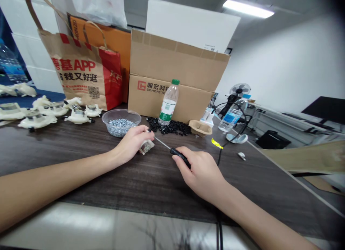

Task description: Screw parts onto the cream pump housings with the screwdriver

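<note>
While both forearms reach across a dark wood-grain table (81,185), the left hand (132,144) has its fingers curled firmly around a small white plastic part (147,146). The right hand (198,171) grips a black-handled screwdriver (178,155), its thin shaft pointing at that part. Just behind sit a clear bowl of silver screws (121,123), a heap of small black pieces (168,127), and a cardboard box (172,77).
</note>
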Tool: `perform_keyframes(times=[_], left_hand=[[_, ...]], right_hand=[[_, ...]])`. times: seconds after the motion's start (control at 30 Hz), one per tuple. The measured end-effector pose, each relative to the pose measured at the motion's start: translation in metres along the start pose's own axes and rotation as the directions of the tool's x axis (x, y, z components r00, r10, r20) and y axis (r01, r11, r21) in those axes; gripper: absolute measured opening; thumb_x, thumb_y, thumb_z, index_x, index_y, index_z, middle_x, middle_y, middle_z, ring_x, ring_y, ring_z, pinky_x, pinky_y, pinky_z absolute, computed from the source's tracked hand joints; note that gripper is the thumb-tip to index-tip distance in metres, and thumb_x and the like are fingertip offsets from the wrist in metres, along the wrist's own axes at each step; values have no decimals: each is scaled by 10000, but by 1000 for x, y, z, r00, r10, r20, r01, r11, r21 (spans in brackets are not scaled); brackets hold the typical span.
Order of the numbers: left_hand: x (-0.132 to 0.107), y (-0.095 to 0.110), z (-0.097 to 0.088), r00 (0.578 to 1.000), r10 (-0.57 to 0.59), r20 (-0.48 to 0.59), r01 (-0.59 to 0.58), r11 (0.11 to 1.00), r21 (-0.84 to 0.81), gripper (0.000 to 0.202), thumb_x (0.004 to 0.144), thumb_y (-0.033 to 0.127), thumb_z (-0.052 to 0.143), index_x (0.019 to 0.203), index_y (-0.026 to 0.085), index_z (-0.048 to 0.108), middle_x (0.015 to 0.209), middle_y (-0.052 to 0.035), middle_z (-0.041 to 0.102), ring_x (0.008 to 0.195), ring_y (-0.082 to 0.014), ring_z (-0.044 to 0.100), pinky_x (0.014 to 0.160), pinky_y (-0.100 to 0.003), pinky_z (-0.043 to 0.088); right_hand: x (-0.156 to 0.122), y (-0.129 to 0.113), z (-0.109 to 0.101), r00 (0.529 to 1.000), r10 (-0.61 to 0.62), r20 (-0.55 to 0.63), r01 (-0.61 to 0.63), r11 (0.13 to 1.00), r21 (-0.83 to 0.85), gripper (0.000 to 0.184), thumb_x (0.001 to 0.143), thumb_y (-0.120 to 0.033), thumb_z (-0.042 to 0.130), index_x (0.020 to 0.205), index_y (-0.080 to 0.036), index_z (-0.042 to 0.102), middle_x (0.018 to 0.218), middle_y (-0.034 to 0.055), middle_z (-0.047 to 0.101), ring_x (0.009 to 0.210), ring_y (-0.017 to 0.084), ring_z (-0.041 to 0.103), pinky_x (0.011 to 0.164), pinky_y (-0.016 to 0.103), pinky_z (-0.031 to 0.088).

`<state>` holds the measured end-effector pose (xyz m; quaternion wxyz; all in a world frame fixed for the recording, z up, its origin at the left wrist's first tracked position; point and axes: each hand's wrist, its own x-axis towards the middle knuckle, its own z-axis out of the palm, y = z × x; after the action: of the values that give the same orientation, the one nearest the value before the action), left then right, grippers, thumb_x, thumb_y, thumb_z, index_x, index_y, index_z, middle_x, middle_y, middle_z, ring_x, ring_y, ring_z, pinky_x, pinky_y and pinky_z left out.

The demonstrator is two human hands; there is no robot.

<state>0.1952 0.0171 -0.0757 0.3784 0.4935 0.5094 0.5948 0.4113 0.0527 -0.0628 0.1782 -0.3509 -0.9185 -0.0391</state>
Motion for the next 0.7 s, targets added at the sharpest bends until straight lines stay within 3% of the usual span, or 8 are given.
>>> perform_keyframes(times=[0.1,0.27,0.5,0.7], left_hand=[[-2,0,0,999,22,50,-25,998,64,311,636,219,754,870,157,558,688,43,572,546,-89,502,483,-190,406],[-2,-4,0,993,57,106,-68,993,101,556,584,147,804,1036,184,483,812,38,599,652,-104,561,582,-217,467],[-2,-2,-7,971,86,221,-147,950,275,686,522,180,877,1094,186,498,961,-4,640,816,-137,603,768,-269,478],[-2,-1,-8,966,90,240,-163,938,304,559,588,146,817,1043,190,496,935,-4,654,805,-152,615,758,-286,483]], right_hand=[[0,0,-1,1000,-11,8,11,1000,7,226,950,-341,434,993,-242,632,796,13,744,738,238,710,638,308,425],[0,2,-1,1000,-2,14,2,1000,2,232,949,-361,436,972,-240,632,758,14,730,708,233,697,617,295,401],[0,2,-2,999,-20,32,18,998,64,238,952,-348,422,936,-215,619,721,24,701,658,213,666,594,284,381],[0,5,0,999,-36,3,35,991,133,89,883,-290,502,919,-231,559,620,-22,637,518,167,576,518,262,335]])
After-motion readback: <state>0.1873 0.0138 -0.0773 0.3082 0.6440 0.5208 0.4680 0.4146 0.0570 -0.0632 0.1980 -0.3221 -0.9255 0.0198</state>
